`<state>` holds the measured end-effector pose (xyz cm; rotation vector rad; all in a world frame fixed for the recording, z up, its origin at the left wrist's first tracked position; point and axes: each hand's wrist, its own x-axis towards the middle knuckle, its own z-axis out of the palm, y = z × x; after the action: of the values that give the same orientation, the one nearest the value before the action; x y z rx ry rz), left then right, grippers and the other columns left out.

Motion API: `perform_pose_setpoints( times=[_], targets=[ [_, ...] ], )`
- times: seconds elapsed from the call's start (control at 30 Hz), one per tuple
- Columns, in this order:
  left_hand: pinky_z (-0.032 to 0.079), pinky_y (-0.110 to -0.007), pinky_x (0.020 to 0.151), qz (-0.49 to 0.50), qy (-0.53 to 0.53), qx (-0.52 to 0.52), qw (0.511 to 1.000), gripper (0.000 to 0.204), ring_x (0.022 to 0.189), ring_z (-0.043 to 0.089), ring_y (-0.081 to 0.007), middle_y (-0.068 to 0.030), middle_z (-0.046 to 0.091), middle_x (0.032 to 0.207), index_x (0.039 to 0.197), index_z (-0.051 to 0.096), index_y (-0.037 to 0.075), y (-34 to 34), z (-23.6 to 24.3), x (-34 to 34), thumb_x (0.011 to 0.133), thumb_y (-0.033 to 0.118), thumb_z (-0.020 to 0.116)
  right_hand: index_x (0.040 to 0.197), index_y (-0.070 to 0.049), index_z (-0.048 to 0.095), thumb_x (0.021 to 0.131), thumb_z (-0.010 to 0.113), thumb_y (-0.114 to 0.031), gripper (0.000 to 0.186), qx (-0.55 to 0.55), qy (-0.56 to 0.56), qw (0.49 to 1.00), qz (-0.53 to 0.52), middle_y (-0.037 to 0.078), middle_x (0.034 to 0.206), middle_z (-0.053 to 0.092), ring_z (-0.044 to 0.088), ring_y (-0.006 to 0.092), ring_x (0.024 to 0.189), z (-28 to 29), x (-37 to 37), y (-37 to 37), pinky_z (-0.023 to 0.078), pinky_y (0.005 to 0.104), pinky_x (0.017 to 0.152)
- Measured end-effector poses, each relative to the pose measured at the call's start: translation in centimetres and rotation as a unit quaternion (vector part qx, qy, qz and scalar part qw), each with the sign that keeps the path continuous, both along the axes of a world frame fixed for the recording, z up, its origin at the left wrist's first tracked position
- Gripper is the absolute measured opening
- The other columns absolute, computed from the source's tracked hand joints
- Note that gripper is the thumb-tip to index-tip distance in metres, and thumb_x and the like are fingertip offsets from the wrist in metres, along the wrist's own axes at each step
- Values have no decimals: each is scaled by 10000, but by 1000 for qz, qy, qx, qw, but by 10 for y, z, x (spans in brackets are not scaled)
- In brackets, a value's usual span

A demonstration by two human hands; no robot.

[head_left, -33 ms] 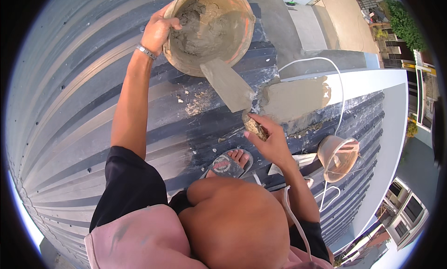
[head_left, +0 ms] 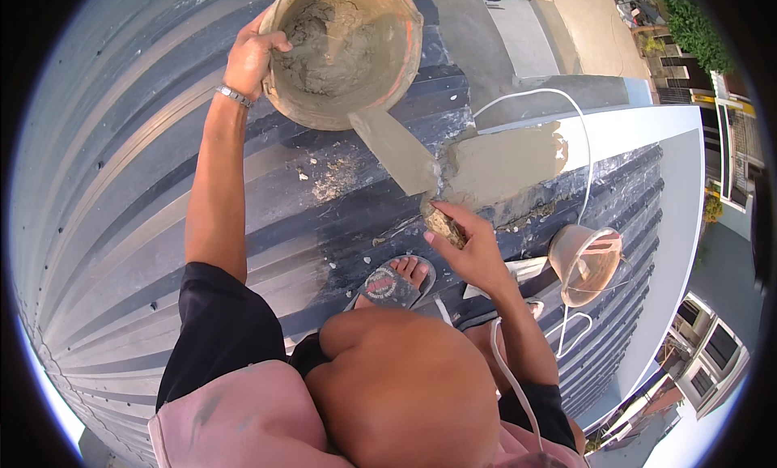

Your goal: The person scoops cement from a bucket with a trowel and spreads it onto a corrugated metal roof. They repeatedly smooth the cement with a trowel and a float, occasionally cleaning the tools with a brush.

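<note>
My left hand (head_left: 249, 61) is closed on the rim of a mortar-smeared bucket (head_left: 411, 51), thumb over the edge. Wet grey mortar (head_left: 332, 47) lies inside it. In my right hand (head_left: 471, 245) is the worn handle of a trowel (head_left: 396, 152). Its broad blade is coated in grey and points toward the bucket, its far end at the bucket's lower rim; whether they touch I cannot tell. Just right of the blade, a smooth layer of wet mortar (head_left: 502, 167) covers part of the white wall top (head_left: 619, 128).
Dark ribbed metal roofing (head_left: 267, 176) lies under my sandalled foot (head_left: 396, 282), with crumbs of mortar on it. A smaller bucket (head_left: 587, 265) stands right of my right forearm, near a pale flat board (head_left: 526, 269). A white cord (head_left: 587, 144) loops across the wall top.
The bucket, roof and wall have shifted slightly left in the picture. The trowel sits slightly farther right against the mortar layer. Both hands keep their grips.
</note>
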<state>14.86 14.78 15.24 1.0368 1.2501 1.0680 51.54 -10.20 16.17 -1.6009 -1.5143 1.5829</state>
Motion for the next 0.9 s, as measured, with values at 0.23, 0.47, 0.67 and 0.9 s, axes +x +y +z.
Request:
perform_pose_setpoints(
  times=[0.23,0.47,0.67,0.9],
  targets=[
    [552,-367,952,119,12,-45,992,563,1047,639,-213,-101,669,1234,1457,599,-5,25,-46,-84,895,16,571,1395,-10,586,977,823,-219,524,-279,-89,955,46,125,1006,728,698,167,874,71,102,6,565,335,727],
    [468,-427,1166,177,-100,43,978,744,1408,567,-309,-188,567,1552,1644,435,16,5,-27,-58,999,284,693,1439,-50,531,1044,746,-290,510,-390,2,916,94,64,990,686,657,123,821,54,181,85,524,291,629],
    [379,-402,1224,233,202,114,945,969,1485,486,-307,-195,462,1646,1692,301,-7,-37,-40,-21,937,324,810,1324,-18,643,1031,697,-279,396,-339,-142,910,191,44,964,689,639,134,747,47,176,157,528,325,616],
    [344,-414,1247,294,83,113,946,914,1564,369,-293,-173,366,1711,1707,274,19,-61,-76,-26,1038,540,615,1121,21,711,936,680,-214,301,-354,-216,873,255,101,814,690,608,152,549,40,132,217,489,314,490]
  ],
)
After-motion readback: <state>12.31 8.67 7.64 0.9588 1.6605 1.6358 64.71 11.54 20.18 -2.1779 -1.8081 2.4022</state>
